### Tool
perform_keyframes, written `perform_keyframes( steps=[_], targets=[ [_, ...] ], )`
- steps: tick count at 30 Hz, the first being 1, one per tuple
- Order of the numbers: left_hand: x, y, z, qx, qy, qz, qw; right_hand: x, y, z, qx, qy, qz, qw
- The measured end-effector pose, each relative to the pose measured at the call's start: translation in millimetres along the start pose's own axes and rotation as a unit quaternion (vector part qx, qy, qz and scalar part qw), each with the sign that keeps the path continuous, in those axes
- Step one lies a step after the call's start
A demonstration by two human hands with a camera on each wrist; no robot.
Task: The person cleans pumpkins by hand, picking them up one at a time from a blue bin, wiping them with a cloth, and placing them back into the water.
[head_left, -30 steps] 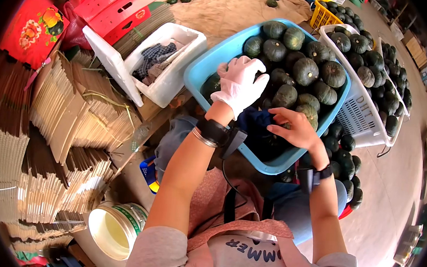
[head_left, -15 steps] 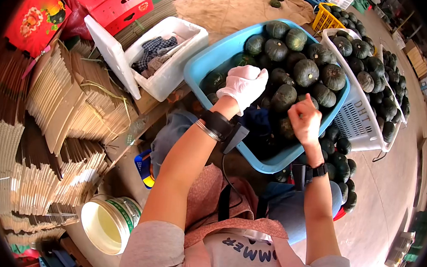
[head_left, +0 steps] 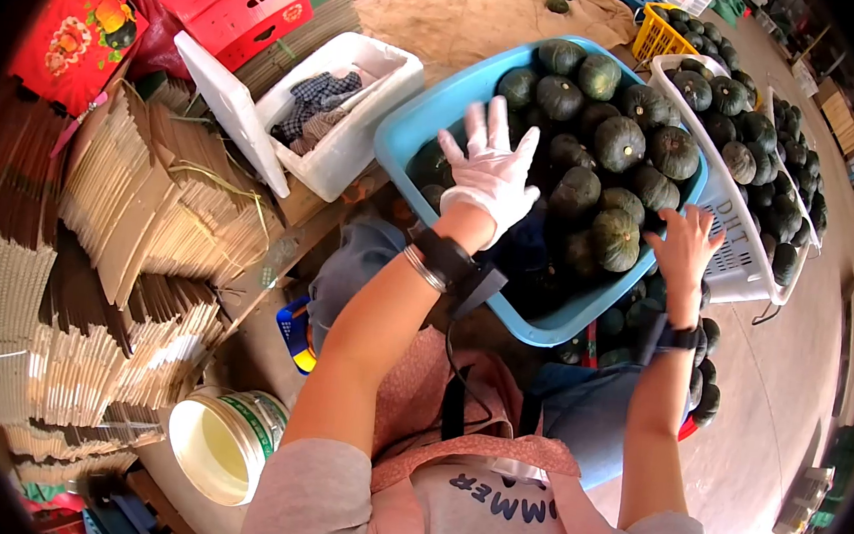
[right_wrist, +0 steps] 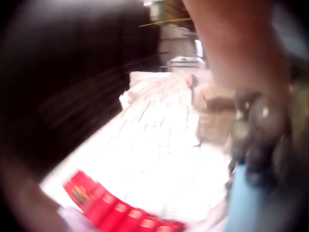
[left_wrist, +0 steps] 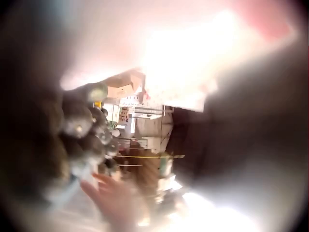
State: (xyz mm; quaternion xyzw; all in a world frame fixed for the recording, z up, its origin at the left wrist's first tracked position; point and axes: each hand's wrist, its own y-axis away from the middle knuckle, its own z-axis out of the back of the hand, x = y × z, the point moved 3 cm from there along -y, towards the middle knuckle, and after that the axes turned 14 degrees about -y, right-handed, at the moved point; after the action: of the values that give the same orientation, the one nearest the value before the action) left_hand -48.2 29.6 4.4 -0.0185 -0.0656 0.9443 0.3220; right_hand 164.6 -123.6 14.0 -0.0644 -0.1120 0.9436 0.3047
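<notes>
A light blue tub (head_left: 422,201) in the head view holds many dark green squashes (head_left: 619,144). My left hand (head_left: 489,177), in a white glove, is spread wide over the tub's left part, holding nothing. My bare right hand (head_left: 686,249) hovers at the tub's right rim with its fingers apart and empty. Dark blue cloth (head_left: 527,243) lies in the tub beside the gloved hand. The left wrist view shows the bare hand (left_wrist: 118,200) blurred near squashes (left_wrist: 77,121). In the right wrist view, squashes (right_wrist: 260,121) sit past the blue tub edge (right_wrist: 244,203).
White crates of squashes (head_left: 726,225) stand to the right, a yellow crate (head_left: 656,34) behind. On the left are a foam box with cloths (head_left: 339,175), red cartons (head_left: 237,1) and stacked cardboard (head_left: 122,193). A white bucket (head_left: 217,451) stands lower left.
My gloved left hand has gone from curled fingers to a wide spread. My right hand has moved right, from over the squashes to the tub's rim, and its fingers have spread.
</notes>
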Motion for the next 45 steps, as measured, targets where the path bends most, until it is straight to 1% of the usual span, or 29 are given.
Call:
perform_keyframes(
  steps=[1,2,3,4,6,8,10,12,15,17,20,21,23,24,25,26,28,30,32,33,34,36,37,38,39,41,42,44,45],
  targets=[
    [2.1,-5.9,-10.1,-0.044,0.002,-0.035,0.998,-4.7,0.8,-10.6,-0.178,-0.082,0.137,0.971],
    [1.8,-7.0,-7.4,-0.044,0.0,-0.034,0.998,17.0,3.7,2.9,-0.16,-0.273,0.081,0.945],
    [0.8,-8.2,-4.7,-0.018,0.035,-0.01,0.999,38.1,10.5,13.9,-0.16,-0.403,0.116,0.894],
    [0.8,-9.6,-3.8,0.006,0.071,0.016,0.997,56.9,18.9,25.5,-0.157,-0.523,0.151,0.824],
    [1.4,-11.8,-7.3,-0.019,0.064,0.019,0.998,98.7,46.5,60.1,-0.154,-0.48,0.259,0.824],
    [-1.1,-13.7,-8.5,-0.047,0.032,0.015,0.998,124.8,69.1,73.6,-0.126,-0.454,0.329,0.819],
    [-5.5,-13.7,-12.5,-0.035,0.016,0.015,0.999,145.2,81.7,66.1,-0.142,-0.449,0.357,0.807],
    [-8.9,-12.6,-6.7,0.003,0.004,0.004,1.0,161.1,83.6,67.0,-0.108,-0.467,0.364,0.798],
    [-10.7,-15.5,-13.7,0.035,0.012,-0.008,0.999,171.8,84.0,64.7,-0.106,-0.46,0.37,0.801],
    [-12.1,-17.9,-21.8,0.05,0.003,-0.016,0.999,175.4,83.7,65.4,-0.062,-0.439,0.367,0.818],
    [-16.1,-20.8,-29.7,0.044,-0.01,-0.02,0.999,182.4,84.8,69.9,-0.055,-0.405,0.383,0.828],
    [-15.1,-22.7,-27.1,0.039,-0.008,-0.016,0.999,183.1,84.6,72.9,-0.036,-0.403,0.38,0.832],
    [-14.6,-27.7,-25.2,0.08,0.011,-0.019,0.997,178.9,84.5,70.6,-0.037,-0.412,0.376,0.829],
    [-14.6,-30.3,-23.4,0.074,0.011,-0.018,0.997,176.7,84.5,66.4,-0.035,-0.423,0.368,0.828],
    [-12.2,-33.2,-21.7,0.076,0.042,0.029,0.996,174.4,84.4,61.4,-0.064,-0.446,0.354,0.819],
    [-10.2,-35.2,-17.9,0.078,0.073,0.076,0.991,172.3,81.8,60.1,-0.08,-0.455,0.331,0.823],
    [-7.0,-36.7,-12.1,0.071,0.085,0.082,0.99,166.4,73.4,61.8,-0.085,-0.461,0.303,0.83],
    [-6.3,-39.3,-16.4,0.088,0.135,0.068,0.985,161.8,66.1,65.1,-0.082,-0.456,0.301,0.833],
    [-6.1,-36.4,-15.9,0.15,0.155,0.067,0.974,159.1,59.5,53.5,-0.038,-0.491,0.291,0.82],
    [-4.3,-35.4,-19.5,0.159,0.162,0.067,0.972,157.5,56.8,47.8,-0.046,-0.522,0.296,0.799],
    [-4.1,-34.5,-23.4,0.168,0.169,0.067,0.969,156.9,55.9,42.6,-0.049,-0.521,0.293,0.8],
    [-5.4,-40.3,-37.3,0.202,0.175,0.091,0.959,155.7,55.3,34.8,-0.013,-0.59,0.254,0.766],
    [-5.3,-42.5,-45.5,0.171,0.181,0.097,0.964,154.2,54.4,32.0,0.008,-0.592,0.239,0.77],
    [-4.6,-46.3,-57.4,0.139,0.186,0.104,0.967,153.5,53.2,32.1,0.004,-0.591,0.237,0.771],
    [-2.7,-49.0,-67.8,0.139,0.185,0.1,0.968,153.5,52.8,32.0,0.006,-0.591,0.238,0.771],
    [0.1,-54.2,-87.6,0.175,0.347,0.109,0.915,150.6,51.1,28.4,0.005,-0.598,0.236,0.766],
    [-0.1,-56.6,-91.7,0.176,0.345,0.105,0.916,147.6,48.3,25.4,0.003,-0.598,0.233,0.767],
    [0.3,-58.9,-95.6,0.172,0.368,0.113,0.907,143.1,45.2,22.3,0.037,-0.62,0.229,0.75],
    [0.8,-58.2,-94.3,0.159,0.366,0.089,0.912,142.2,45.5,23.2,0.044,-0.596,0.231,0.767]
  ],
)
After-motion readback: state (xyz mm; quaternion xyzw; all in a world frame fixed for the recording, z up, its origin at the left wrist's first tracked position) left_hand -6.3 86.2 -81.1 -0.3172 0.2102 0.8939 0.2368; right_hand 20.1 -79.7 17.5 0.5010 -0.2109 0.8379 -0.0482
